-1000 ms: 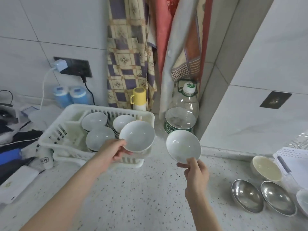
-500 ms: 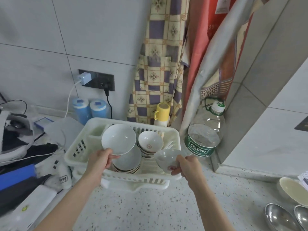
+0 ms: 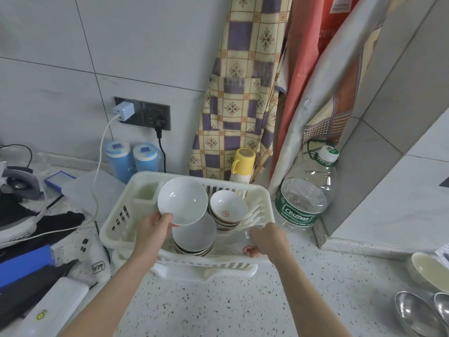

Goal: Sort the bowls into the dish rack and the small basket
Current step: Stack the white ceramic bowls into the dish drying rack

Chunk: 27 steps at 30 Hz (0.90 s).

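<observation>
A white plastic dish rack (image 3: 116,222) stands on the speckled counter. My left hand (image 3: 154,229) pinches the rim of a white bowl (image 3: 182,200), tilted above a stack of white bowls (image 3: 194,239) in the rack. A second stack of bowls with a red mark (image 3: 228,210) sits behind it to the right. My right hand (image 3: 268,240) grips another white bowl (image 3: 243,242) with a red mark, low inside the rack's front right corner; the hand hides much of it. No small basket is in view.
A large Cestbon water bottle (image 3: 306,203) stands right of the rack. A cream bowl (image 3: 430,271) and steel bowls (image 3: 415,314) lie at the far right. A yellow-capped flask (image 3: 243,164), two blue canisters (image 3: 131,159), cables and cloths crowd the back and left.
Both hands moved to the rack. My right hand lowered its bowl into the rack's front right corner. My left hand's bowl stays tilted over the front stack.
</observation>
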Available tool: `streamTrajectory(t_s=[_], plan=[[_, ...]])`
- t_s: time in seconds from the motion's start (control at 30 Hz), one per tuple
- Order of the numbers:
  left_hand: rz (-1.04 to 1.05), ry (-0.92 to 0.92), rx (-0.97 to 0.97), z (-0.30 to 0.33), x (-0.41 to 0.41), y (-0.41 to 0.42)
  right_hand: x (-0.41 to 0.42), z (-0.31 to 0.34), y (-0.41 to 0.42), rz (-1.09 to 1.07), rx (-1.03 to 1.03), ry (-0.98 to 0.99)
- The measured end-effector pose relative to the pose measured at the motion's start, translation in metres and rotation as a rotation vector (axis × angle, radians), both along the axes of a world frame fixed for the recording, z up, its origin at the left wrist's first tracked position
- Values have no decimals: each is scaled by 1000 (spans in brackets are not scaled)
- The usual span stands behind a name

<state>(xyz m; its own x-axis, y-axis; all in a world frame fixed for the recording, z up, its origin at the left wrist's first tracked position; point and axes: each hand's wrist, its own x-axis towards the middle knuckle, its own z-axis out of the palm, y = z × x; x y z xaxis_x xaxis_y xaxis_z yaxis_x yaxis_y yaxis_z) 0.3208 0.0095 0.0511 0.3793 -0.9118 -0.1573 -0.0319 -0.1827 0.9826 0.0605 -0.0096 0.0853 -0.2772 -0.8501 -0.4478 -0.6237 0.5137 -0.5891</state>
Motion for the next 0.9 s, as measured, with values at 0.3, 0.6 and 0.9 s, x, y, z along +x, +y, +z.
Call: streamTrajectory(t_s=[0.3, 0.6, 0.9], plan=[[1, -180, -39, 1, 16, -4, 19, -19, -4, -66, -47, -80], [84, -77, -8, 0, 23, -7, 21, -26, -6, -4, -15, 31], [71, -108, -11, -1, 21, -6, 22, -32, -12, -24, 71, -159]])
